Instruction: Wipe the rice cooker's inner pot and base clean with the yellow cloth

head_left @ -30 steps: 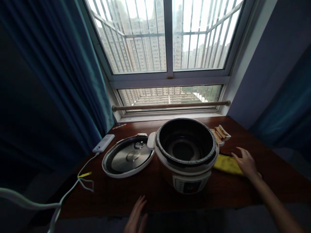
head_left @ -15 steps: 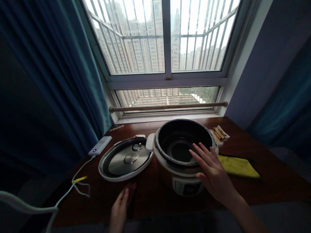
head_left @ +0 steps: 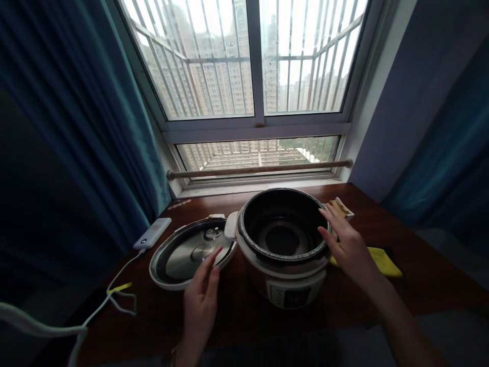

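Observation:
A pressure cooker stands on the brown table with its top uncovered, and a dark inner pot sits inside it. Left of it lies the round lid, its metal underside facing up. My left hand is raised in front of the lid's near right edge, fingers apart and holding nothing. At the pot's right rim is my right hand, fingers stretched out; whether it touches the rim I cannot tell. Partly behind my right forearm lies a yellow cloth.
A white power bank with a white cable lies at the table's left edge. Behind the table are a barred window and a horizontal rail. Blue curtains hang at the sides.
My left hand has risen from the table's front toward the lid. My right hand has shifted right and up, from over the pot's front edge to its right rim. The view has shifted slightly.

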`<action>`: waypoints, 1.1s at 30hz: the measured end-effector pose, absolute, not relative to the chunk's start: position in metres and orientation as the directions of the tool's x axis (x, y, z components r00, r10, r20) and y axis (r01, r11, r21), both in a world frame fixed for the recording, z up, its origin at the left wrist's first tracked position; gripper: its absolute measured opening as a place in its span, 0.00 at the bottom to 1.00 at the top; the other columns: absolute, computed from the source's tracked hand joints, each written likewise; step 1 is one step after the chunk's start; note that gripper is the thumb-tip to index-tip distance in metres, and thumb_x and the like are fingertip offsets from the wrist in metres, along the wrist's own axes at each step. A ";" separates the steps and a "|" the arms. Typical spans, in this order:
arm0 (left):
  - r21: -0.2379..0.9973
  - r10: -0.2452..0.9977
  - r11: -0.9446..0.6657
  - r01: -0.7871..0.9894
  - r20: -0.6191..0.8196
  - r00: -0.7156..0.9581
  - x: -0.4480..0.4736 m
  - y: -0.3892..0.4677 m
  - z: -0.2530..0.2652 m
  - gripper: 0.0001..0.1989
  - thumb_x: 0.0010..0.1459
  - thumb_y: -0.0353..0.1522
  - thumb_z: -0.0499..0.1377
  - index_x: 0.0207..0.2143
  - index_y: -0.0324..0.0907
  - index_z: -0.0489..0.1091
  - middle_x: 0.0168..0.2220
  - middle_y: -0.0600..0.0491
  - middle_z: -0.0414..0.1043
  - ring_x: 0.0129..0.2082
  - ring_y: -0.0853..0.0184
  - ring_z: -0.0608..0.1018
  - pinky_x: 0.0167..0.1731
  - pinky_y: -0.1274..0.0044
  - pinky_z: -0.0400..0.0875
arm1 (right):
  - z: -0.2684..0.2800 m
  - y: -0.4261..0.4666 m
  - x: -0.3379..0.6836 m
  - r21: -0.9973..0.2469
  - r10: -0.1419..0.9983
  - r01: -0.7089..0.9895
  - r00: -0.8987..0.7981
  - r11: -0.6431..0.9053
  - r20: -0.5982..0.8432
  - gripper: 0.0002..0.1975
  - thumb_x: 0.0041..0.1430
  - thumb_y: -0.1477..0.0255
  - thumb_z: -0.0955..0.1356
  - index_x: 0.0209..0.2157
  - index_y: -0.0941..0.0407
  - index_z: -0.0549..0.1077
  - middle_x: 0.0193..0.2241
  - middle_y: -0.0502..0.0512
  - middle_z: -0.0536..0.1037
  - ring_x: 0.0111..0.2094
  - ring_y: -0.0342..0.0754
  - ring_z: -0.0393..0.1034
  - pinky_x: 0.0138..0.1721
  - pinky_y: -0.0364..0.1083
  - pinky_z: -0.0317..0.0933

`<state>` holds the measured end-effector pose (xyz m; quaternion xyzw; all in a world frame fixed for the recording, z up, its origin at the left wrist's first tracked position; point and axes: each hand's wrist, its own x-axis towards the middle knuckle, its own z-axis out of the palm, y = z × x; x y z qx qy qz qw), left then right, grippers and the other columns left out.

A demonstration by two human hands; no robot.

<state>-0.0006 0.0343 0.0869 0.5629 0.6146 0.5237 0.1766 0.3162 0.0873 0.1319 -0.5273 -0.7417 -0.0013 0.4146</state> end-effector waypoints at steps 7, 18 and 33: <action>0.648 0.858 -0.403 0.647 0.514 0.019 0.045 0.083 0.102 0.25 0.64 0.39 0.43 0.62 0.43 0.50 0.64 0.48 0.49 0.64 0.63 0.49 0.62 0.63 0.39 | 0.118 0.117 0.326 -0.437 0.822 0.809 -0.096 0.394 0.562 0.30 0.61 0.56 0.57 0.57 0.63 0.61 0.56 0.68 0.64 0.59 0.57 0.56 0.57 0.59 0.53; 0.381 0.789 -0.368 0.848 0.610 0.069 0.060 0.056 0.091 0.28 0.63 0.37 0.47 0.63 0.41 0.45 0.64 0.43 0.48 0.64 0.59 0.51 0.61 0.57 0.39 | 0.118 0.149 0.343 -0.413 0.831 0.791 -0.201 0.450 0.519 0.28 0.61 0.58 0.58 0.58 0.59 0.60 0.56 0.63 0.65 0.59 0.58 0.55 0.57 0.62 0.52; 0.874 0.798 -0.130 0.469 0.373 -0.474 -0.028 -0.016 0.041 0.15 0.60 0.39 0.51 0.44 0.44 0.70 0.46 0.51 0.73 0.49 0.62 0.73 0.53 0.71 0.64 | 0.113 -0.020 0.230 -0.947 0.949 0.072 0.026 0.312 0.314 0.14 0.60 0.60 0.61 0.44 0.47 0.73 0.44 0.52 0.76 0.47 0.56 0.70 0.47 0.56 0.65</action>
